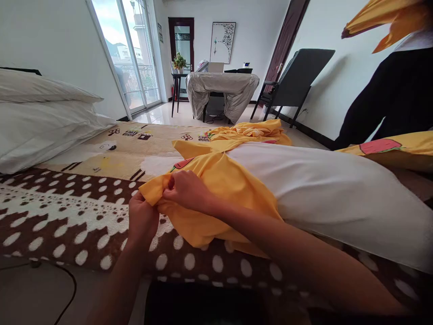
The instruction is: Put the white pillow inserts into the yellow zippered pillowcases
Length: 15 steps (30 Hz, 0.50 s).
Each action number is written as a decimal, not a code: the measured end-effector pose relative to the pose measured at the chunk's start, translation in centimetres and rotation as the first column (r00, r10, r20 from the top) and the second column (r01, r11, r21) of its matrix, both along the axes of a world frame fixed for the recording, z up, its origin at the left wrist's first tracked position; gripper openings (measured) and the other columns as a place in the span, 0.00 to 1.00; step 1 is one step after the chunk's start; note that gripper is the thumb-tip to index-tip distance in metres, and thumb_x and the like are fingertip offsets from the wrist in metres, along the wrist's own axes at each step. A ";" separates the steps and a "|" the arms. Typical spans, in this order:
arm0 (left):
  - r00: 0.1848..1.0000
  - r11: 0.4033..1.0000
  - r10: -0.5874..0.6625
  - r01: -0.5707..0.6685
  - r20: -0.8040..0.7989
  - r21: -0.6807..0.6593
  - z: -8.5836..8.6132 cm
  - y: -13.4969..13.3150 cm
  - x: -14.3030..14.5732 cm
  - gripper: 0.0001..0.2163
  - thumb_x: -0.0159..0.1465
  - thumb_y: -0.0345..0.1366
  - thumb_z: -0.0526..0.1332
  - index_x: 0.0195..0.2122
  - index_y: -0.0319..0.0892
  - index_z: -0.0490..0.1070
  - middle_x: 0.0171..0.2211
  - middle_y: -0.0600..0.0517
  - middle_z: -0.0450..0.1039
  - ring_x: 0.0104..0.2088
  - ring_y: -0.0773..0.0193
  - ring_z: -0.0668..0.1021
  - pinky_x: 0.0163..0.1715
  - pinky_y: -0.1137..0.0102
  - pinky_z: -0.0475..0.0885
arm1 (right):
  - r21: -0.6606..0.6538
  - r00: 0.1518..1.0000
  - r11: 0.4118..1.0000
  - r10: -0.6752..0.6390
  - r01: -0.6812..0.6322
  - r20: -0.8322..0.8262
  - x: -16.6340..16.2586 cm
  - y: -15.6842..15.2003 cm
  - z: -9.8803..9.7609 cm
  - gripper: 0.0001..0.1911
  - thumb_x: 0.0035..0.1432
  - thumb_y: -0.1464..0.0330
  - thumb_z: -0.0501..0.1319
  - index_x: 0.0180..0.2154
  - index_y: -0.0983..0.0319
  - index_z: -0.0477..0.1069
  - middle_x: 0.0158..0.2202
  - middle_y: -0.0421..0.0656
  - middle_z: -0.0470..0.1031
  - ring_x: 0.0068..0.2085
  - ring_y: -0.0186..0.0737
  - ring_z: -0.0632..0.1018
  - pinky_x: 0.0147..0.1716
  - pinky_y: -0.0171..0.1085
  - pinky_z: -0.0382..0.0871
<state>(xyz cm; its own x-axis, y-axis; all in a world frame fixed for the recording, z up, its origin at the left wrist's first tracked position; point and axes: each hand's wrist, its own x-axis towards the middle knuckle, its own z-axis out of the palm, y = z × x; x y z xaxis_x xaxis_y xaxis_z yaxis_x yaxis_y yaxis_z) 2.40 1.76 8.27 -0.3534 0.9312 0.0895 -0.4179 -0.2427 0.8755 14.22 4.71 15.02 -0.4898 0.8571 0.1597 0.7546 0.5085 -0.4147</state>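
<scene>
A yellow pillowcase (233, 185) with a printed watermelon slice lies bunched on the bed, partly around one end of a white pillow (304, 174). My left hand (144, 216) is closed on a corner of the pillowcase at its left end. Just to the right, my right hand (186, 189) pinches the same stretch of fabric with curled fingers. The pillow's other end reaches to the right edge of the view. How far the pillow extends inside the case is hidden by the cloth.
Stacked white pillows (43, 117) rest at left on the patterned blanket (88, 189). More yellow cloth (253, 132) lies crumpled behind the pillow. At right stands a person (392, 90) beside another yellow piece with watermelon print (406, 143). A dark chair (301, 74) and covered table (223, 83) stand beyond.
</scene>
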 end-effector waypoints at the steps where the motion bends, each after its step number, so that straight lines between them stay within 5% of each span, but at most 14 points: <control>1: 1.000 1.000 0.000 0.000 -0.005 0.000 0.2 0.0 0.1 0.13 0.42 0.30 0.70 0.31 0.36 0.76 0.30 0.50 0.77 0.32 0.62 0.78 0.34 0.72 0.74 | -0.007 1.000 1.000 -0.008 0.007 -0.009 0.0 0.0 0.0 0.13 0.53 0.63 0.59 0.34 0.65 0.76 0.34 0.47 0.79 0.34 0.39 0.75 0.27 0.33 0.57; 7: 0.997 1.000 -0.003 0.005 -0.080 0.022 -0.2 0.1 -0.1 0.12 0.44 0.32 0.68 0.31 0.37 0.76 0.30 0.50 0.77 0.32 0.62 0.78 0.33 0.71 0.74 | -0.108 0.992 0.994 -0.012 -0.002 -0.124 0.2 0.8 -0.1 0.09 0.49 0.66 0.60 0.27 0.66 0.74 0.24 0.41 0.73 0.28 0.33 0.70 0.24 0.31 0.54; 11: 0.940 0.995 0.052 -0.021 -0.337 0.095 -1.9 0.8 -1.0 0.11 0.51 0.33 0.63 0.36 0.38 0.75 0.33 0.51 0.76 0.31 0.66 0.75 0.30 0.75 0.71 | -0.297 0.958 0.953 -0.031 -0.057 -0.285 0.6 1.4 0.3 0.11 0.49 0.68 0.59 0.18 0.64 0.64 0.17 0.33 0.57 0.22 0.27 0.61 0.22 0.30 0.50; 15: 0.848 0.994 0.094 -0.053 -0.522 0.093 -2.1 1.0 -1.8 0.08 0.48 0.33 0.64 0.30 0.36 0.74 0.25 0.53 0.72 0.24 0.70 0.68 0.23 0.77 0.65 | -0.446 0.950 0.892 -0.077 -0.070 -0.303 0.8 1.7 0.5 0.13 0.50 0.69 0.57 0.17 0.62 0.58 0.15 0.31 0.53 0.21 0.26 0.57 0.22 0.31 0.48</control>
<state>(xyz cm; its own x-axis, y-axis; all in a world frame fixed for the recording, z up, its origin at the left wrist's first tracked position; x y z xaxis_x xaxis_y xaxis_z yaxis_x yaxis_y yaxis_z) 0.63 2.79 6.17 -0.3015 0.8881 0.3470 0.1207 -0.3254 0.9378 15.04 6.40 15.56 -0.4767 0.8734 -0.0992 0.5545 0.2113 -0.8049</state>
